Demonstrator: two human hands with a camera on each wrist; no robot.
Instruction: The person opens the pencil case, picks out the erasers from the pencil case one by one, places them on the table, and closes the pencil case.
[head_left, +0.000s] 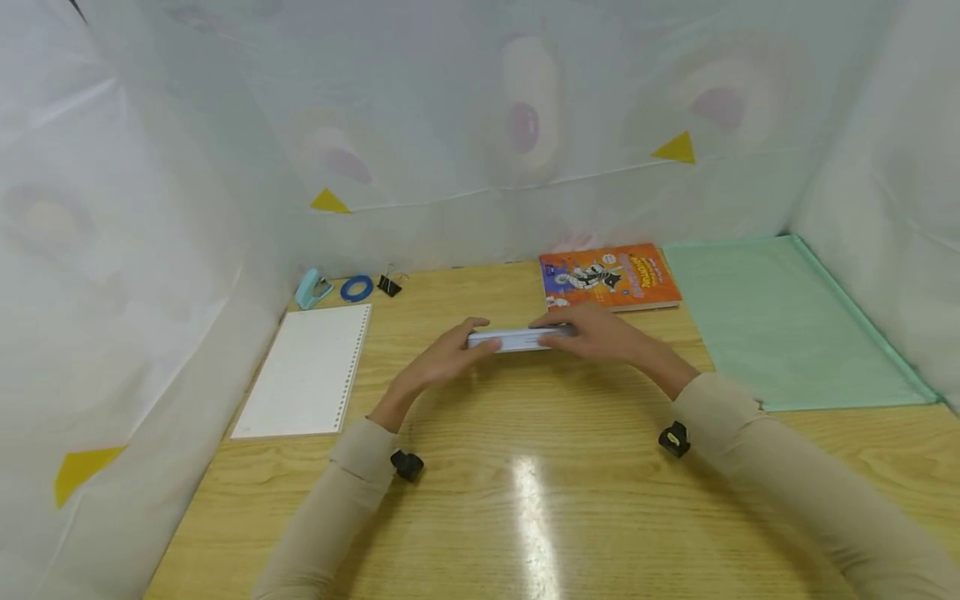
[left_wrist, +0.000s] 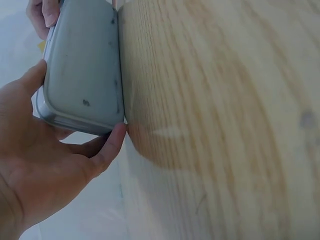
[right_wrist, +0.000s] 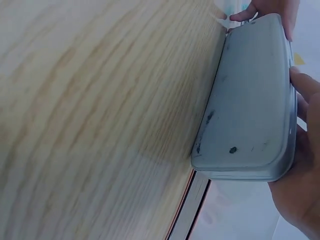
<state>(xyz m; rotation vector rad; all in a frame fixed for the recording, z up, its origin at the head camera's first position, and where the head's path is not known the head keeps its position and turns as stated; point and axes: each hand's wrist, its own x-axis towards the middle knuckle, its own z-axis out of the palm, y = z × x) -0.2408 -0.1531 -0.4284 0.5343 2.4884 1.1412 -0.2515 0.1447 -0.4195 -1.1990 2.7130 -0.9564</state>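
Both hands are holding a flat, grey, round-cornered plastic case (head_left: 517,339) standing on its long edge on the pale wooden tabletop (head_left: 525,500), roughly at the middle of it; the left hand (head_left: 447,357) is gripping the case's left end, with the thumb lying along one face and the fingers curled round the other, as the left wrist view is showing (left_wrist: 82,75); the right hand (head_left: 592,332) is gripping the right end in the same way, its fingers wrapping the rounded rim in the right wrist view (right_wrist: 250,100); the case's lower edge is touching the wood in both wrist views, and a few dark specks are showing on its grey face; beige sleeves are covering both forearms, and a small black camera is sitting at each wrist; to the left of the hands a white sheet of loose-leaf paper with a punched edge (head_left: 307,371) is lying flat; beyond it, near the back wall, a light blue stapler (head_left: 311,288), a blue ring of tape (head_left: 357,288) and a black binder clip (head_left: 388,286) are lying in a row, just beside one another; behind the right hand an orange illustrated book (head_left: 607,277) is lying flat, and beside that a pale green plastic folder (head_left: 780,321) is covering the right part of the tabletop; white sheeting with yellow triangles is enclosing the tabletop on three sides.
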